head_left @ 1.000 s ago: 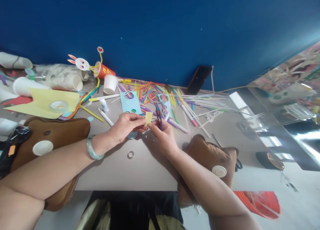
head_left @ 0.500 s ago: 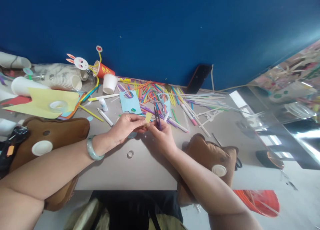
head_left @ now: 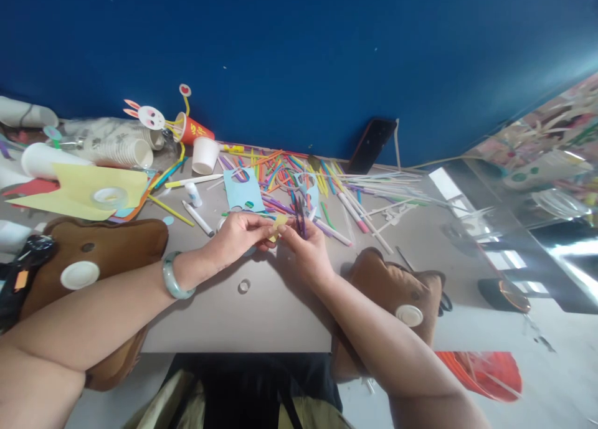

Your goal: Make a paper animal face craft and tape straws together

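Note:
Between my two hands is a small piece of yellow paper, pinched at its left side by my left hand. The thumb of my right hand meets the paper's right side. That same hand also keeps hold of dark purple scissors, their blades pointing up and away from me. Just beyond my hands lies a light blue paper sheet with round holes cut in it. Below them, a small clear ring-shaped roll rests on the table.
Many coloured sticks spread along the blue wall. Paper cups, a rabbit-faced red cup, yellow paper and a tape roll are at left. Brown cushions flank my arms. A phone leans on the wall.
The yellow paper has tilted and sits lower between my fingers. My right hand has shifted slightly, with the scissors a little to the right.

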A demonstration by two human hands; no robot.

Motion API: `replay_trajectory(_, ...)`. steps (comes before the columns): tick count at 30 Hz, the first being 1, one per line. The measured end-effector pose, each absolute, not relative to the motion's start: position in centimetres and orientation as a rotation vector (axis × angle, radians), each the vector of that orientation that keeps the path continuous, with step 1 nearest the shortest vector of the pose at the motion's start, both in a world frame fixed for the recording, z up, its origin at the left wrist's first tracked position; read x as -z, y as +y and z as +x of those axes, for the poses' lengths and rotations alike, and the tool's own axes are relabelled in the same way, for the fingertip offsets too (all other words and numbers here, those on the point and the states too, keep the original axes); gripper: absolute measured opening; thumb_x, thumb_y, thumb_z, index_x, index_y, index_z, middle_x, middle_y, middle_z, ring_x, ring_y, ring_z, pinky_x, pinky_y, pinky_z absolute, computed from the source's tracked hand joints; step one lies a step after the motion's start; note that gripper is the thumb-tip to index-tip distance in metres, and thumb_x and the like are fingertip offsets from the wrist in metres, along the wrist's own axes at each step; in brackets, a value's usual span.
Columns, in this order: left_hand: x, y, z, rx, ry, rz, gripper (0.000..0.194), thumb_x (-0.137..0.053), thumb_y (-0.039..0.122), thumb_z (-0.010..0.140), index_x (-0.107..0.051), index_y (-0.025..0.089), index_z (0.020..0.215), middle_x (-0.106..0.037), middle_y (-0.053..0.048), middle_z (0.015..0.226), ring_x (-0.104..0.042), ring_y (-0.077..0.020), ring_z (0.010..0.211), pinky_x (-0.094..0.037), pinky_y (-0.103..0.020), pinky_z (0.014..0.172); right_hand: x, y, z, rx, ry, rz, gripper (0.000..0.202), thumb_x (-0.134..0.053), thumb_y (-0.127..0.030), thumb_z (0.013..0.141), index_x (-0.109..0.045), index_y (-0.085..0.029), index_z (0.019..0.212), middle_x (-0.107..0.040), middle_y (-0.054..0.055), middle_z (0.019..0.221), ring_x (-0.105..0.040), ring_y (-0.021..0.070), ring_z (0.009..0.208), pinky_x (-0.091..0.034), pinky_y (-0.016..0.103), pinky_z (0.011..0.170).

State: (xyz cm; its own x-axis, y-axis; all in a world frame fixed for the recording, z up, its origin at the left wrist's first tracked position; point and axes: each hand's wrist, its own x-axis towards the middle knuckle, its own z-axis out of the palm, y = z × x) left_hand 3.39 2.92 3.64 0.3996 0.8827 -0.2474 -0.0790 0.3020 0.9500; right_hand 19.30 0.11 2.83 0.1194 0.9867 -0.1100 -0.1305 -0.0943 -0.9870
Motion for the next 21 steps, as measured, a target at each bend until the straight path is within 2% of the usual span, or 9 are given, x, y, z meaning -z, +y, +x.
replay_trajectory(4,-3.5,2.9,3.29,-0.746,0.944,1.109,0.033,-0.078,0.045,0.074,-0.075,0.013,0.082,-0.073,-0.004,0.068,-0.067,-0.0117,0.058,-0.056,-0.02,0.056,-2.78,0.15,19.33,-1.208,-1.009,-1.269,0.025,-0.073,-0.037,0.074,-0.057,-0.018,0.067,-0.045,-0.006,0.055,-0.035,0.0079,0.05,-0.032,0.024,0.051)
replay_trajectory(9,-3.35,2.98,3.32,-0.752,0.936,1.061,0.033,-0.073,0.046,0.079,-0.072,0.014,0.083,-0.071,-0.003,0.066,-0.068,-0.0127,0.057,-0.058,-0.023,0.057,-2.61,0.27,19.33,-1.206,-0.95,-1.262,0.024,-0.072,-0.037,0.072,-0.057,-0.019,0.069,-0.043,-0.007,0.054,-0.033,0.0077,0.05,-0.03,0.024,0.05)
replay_trajectory(14,-2.97,2.94,3.24,-0.708,0.903,1.043,0.032,-0.08,0.043,0.073,-0.069,0.013,0.08,-0.071,-0.003,0.066,-0.068,-0.0131,0.059,-0.058,-0.022,0.056,-2.79,0.19,19.28,-1.184,-0.941,-1.288,0.025,-0.072,-0.037,0.072,-0.055,-0.019,0.069,-0.041,-0.008,0.053,-0.033,0.0078,0.05,-0.029,0.024,0.05)
replay_trajectory(21,-2.88,2.98,3.2,-0.686,0.922,1.017,0.028,-0.08,0.038,0.072,-0.069,0.013,0.077,-0.073,-0.005,0.07,-0.068,-0.0119,0.059,-0.057,-0.021,0.056,-2.92,0.01,19.29,-1.197,-0.96,-1.283,0.027,-0.073,-0.038,0.072,-0.054,-0.019,0.07,-0.039,-0.007,0.054,-0.03,0.0078,0.051,-0.025,0.024,0.049)
